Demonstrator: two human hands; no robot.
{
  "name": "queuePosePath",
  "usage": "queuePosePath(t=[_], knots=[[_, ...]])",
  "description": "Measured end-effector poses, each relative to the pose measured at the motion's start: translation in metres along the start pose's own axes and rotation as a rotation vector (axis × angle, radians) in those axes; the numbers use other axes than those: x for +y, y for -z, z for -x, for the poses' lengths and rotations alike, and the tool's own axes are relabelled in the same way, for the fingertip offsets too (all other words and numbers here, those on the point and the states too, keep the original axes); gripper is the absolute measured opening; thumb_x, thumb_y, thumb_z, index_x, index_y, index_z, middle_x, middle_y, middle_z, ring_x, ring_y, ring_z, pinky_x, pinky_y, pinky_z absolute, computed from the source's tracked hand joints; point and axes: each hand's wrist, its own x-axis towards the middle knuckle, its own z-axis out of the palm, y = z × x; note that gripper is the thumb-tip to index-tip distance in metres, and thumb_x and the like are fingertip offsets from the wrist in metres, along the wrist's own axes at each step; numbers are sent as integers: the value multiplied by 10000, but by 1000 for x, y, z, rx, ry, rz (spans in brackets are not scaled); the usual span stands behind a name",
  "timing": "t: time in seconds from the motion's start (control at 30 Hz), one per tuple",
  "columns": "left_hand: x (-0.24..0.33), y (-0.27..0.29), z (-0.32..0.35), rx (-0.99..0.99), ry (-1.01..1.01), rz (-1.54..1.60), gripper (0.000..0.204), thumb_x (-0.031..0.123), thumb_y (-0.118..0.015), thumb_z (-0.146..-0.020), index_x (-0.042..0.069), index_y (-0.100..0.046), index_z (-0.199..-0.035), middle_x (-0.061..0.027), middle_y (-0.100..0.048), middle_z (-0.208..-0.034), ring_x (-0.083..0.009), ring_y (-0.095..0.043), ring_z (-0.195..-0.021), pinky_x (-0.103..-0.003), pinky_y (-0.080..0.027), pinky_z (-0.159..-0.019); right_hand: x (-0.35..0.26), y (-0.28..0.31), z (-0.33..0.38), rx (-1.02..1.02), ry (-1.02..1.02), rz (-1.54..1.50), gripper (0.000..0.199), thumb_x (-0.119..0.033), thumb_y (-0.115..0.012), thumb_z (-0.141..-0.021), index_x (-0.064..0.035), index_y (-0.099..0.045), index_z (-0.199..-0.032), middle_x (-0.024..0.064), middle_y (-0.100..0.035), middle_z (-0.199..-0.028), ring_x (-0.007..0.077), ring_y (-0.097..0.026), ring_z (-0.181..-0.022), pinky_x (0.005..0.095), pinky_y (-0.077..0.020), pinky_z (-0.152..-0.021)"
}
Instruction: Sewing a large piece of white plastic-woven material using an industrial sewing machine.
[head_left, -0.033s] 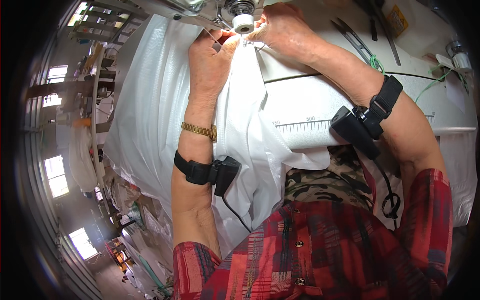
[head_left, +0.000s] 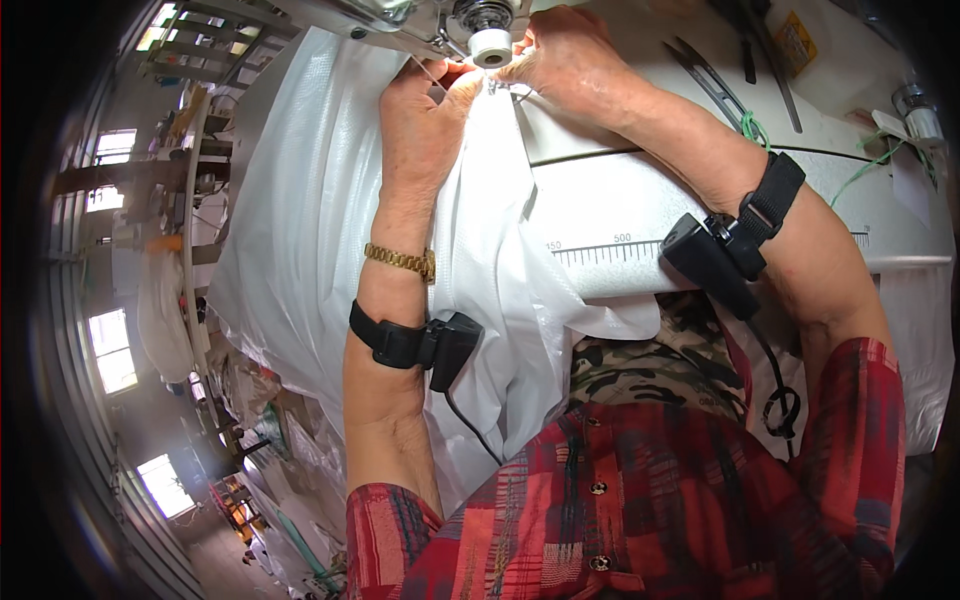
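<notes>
A large sheet of white woven plastic cloth [head_left: 310, 190] hangs in folds over the left of the table and down toward my lap. Its gathered upper end lies under the head of a sewing machine [head_left: 490, 45], in bright lamp light. My left hand [head_left: 425, 125] is closed, thumb and fingers pinching the cloth just left of the machine's needle area. From the right, my right hand [head_left: 572, 62] reaches in with its fingers closed at the cloth's edge. Its fingertips are partly hidden behind the machine head, as is the needle.
The pale machine table [head_left: 590, 195] carries a printed ruler scale [head_left: 610, 250] along its near side. Right of the machine lie long pointed metal tweezers [head_left: 705, 80], green thread [head_left: 753, 127], a dark slim tool [head_left: 748, 58] and a yellow packet [head_left: 795, 45]. Shelving with clutter [head_left: 200, 200] stands at left.
</notes>
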Motion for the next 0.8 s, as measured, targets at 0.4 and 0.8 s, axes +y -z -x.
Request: queuePosePath(t=[0.4, 0.8], knots=[[8, 5, 1, 0, 6, -25, 128, 37, -728, -786, -52, -680, -866, -58, -627, -782, -114, -582, -680, -253, -478, -640, -10, 10, 0, -47, -215, -37, 287, -303, -737, -764, -52, -681, -893, 142, -695, -893, 300, -643, -910, 402, -444, -912], [34, 26, 12, -145, 9, 263, 325, 270, -568, -917, -12, -727, -883, -101, -727, -851, -95, -556, -731, -263, -449, -716, -17, 50, 36, -189, -2, 52, 230, -229, -591, -763, 1, -575, -758, 175, -667, -1046, 353, -584, -1050, 413, -434, -923]])
